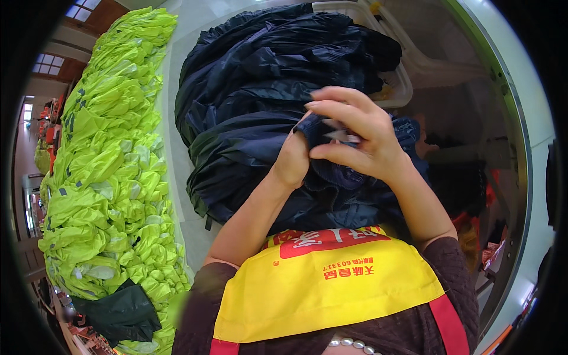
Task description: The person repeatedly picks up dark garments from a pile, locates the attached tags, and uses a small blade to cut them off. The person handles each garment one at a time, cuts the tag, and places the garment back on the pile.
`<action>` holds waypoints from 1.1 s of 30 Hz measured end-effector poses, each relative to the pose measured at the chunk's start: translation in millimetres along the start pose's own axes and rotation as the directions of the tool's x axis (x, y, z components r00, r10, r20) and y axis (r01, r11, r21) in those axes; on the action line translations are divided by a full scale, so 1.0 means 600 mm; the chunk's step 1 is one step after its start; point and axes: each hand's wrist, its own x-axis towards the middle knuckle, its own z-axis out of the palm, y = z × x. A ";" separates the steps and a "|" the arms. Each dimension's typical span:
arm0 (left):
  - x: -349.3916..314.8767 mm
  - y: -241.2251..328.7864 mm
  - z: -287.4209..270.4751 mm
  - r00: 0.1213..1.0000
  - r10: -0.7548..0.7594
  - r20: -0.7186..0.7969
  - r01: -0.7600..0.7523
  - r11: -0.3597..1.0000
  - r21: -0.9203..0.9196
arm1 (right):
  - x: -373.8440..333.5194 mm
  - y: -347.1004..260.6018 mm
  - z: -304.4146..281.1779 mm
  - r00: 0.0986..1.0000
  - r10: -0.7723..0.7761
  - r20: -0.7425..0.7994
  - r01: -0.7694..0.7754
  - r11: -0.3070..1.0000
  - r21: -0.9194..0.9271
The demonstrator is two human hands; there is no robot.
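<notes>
Both hands [331,142] grip navy garment [319,127] — crowded.

We are in a garment workshop — a long heap of neon-yellow safety jackets [112,154] runs down the left of the pale worktable [177,195], dark navy garments [266,100] pile in its middle, and more orange and yellow stock [44,127] lies far off beyond.

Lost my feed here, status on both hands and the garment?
Left hand bunching dark navy garment. Right hand pinching small snips at the fabric. Navy pile behind, nothing blocking.
</notes>
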 end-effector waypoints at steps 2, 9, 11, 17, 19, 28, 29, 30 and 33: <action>0.004 -0.008 -0.016 0.999 0.002 0.051 -0.003 1.000 0.007 | 0.012 0.006 0.009 0.991 0.049 0.121 -0.054 0.998 0.037; 0.028 -0.019 -0.038 0.953 -0.060 0.296 0.172 0.914 -0.368 | 0.004 0.035 0.050 0.967 0.232 -0.103 -0.204 0.952 0.228; 0.023 -0.009 -0.029 0.968 -0.158 0.193 0.224 0.891 -0.396 | 0.004 0.031 0.051 0.932 0.349 -0.096 -0.315 0.912 0.264; 0.018 -0.011 -0.023 0.967 -0.215 0.138 0.255 0.840 -0.479 | 0.005 0.020 0.036 0.965 0.246 -0.092 -0.219 0.947 0.237; 0.019 -0.007 -0.023 0.964 -0.225 0.144 0.267 0.833 -0.485 | 0.006 0.017 0.028 0.974 0.217 -0.065 -0.196 0.951 0.239; 0.025 -0.024 -0.037 0.960 -0.160 0.229 0.264 0.791 -0.552 | 0.007 0.040 -0.054 0.960 0.274 0.052 -0.277 0.918 0.285; 0.024 -0.026 -0.038 0.959 -0.159 0.235 0.267 0.788 -0.555 | 0.006 0.037 -0.067 0.922 0.373 0.103 -0.385 0.860 0.336; 0.025 -0.028 -0.040 0.958 -0.159 0.241 0.270 0.786 -0.557 | 0.004 0.044 -0.082 0.901 0.393 0.182 -0.429 0.868 0.251; 0.023 -0.027 -0.041 0.958 -0.119 0.260 0.248 0.796 -0.551 | 0.000 0.051 -0.075 0.931 0.314 0.187 -0.321 0.947 0.010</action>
